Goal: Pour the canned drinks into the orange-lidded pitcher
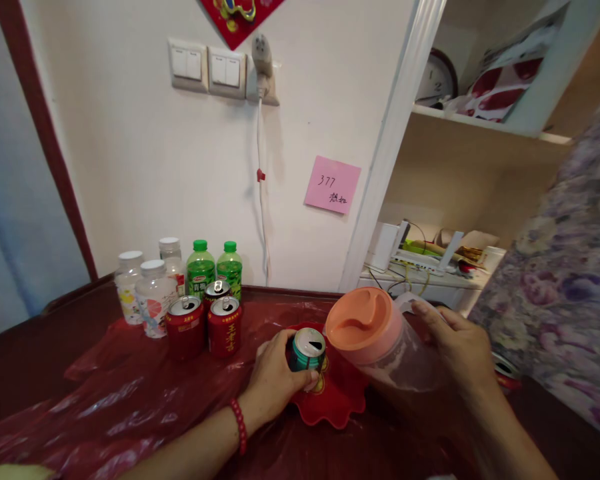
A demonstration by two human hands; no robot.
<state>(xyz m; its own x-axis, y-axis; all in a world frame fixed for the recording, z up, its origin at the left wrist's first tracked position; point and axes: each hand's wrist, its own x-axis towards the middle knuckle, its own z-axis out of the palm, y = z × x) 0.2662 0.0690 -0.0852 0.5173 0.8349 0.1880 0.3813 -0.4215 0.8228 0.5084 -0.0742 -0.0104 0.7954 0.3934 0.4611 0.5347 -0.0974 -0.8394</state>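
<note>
Left hand (276, 368) is gripping the green can (305, 360), right hand (461, 345) is clutching the tilted pitcher (365, 325); I'd be keeping both steady.

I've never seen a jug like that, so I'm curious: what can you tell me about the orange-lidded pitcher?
The pitcher has a round orange lid with a curved recess and a clear, plastic-looking body. Its pale handle is held by the right hand. It tilts leftward, its lid close to the green can and the red scalloped dish; whether lid and can touch is unclear.
</note>
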